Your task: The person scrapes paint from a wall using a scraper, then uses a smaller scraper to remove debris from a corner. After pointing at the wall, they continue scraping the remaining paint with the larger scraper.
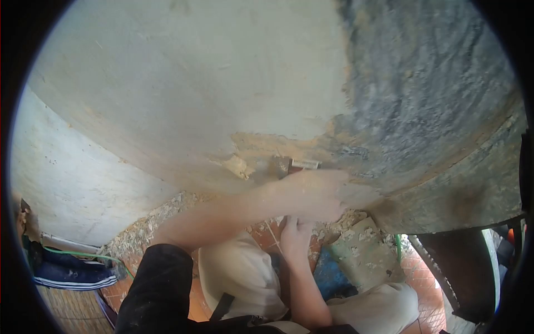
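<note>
My left hand [320, 192], blurred by motion, reaches in from the left across the lower part of a large curved surface [250, 72]. Its fingers point right, and whether they grip anything is unclear. Just above it, a small dark reddish object with a pale ridged strip [305, 164] lies against the surface, partly hidden by the hand. My right hand [295, 231] is below, fingers closed round something I cannot make out. The surface is smooth and grey on the left, rough and darker on the right, with a tan patch [239, 166] between.
Crumbly debris [139, 231] lies along the base on red tiles [264, 236]. A blue item [329, 275] and a dusty flat piece [361, 250] lie between the knees. At left are a dark shoe with white stripes [78, 274] and a green cord [78, 253].
</note>
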`<state>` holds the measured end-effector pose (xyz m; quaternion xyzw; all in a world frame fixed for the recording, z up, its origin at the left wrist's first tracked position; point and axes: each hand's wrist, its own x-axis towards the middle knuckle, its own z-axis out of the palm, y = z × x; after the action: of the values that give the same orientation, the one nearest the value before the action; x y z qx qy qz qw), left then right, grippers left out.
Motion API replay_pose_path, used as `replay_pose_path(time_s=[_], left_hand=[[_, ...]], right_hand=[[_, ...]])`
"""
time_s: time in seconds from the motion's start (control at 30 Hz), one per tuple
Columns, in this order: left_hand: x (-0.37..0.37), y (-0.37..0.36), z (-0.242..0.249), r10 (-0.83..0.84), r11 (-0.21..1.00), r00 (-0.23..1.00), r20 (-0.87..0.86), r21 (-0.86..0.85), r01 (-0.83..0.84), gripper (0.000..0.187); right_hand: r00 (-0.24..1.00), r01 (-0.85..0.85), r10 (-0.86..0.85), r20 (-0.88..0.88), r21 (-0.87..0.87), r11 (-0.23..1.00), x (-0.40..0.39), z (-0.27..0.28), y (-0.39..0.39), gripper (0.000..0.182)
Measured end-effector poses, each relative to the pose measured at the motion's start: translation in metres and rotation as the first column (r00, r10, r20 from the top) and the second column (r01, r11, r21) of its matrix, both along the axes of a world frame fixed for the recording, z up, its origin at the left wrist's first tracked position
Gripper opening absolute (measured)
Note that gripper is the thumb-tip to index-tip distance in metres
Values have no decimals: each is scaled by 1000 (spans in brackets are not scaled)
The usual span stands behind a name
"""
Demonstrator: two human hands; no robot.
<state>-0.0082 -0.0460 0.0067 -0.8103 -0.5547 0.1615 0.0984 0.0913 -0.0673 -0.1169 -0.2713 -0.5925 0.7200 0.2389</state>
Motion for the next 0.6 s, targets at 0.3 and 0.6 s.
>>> replay_pose_path(time_s=[0.3,0.6], left_hand=[[-4,-3,-20,-25,976,1000,-10,-217,23,38],[-6,1,-16,-64,991,998,8,-120,64,30]], right_hand=[[995,-85,89,44,-98,992,13,-17,-18,35],[998,-50,50,-31,-23,998,-7,-14,-2,25]])
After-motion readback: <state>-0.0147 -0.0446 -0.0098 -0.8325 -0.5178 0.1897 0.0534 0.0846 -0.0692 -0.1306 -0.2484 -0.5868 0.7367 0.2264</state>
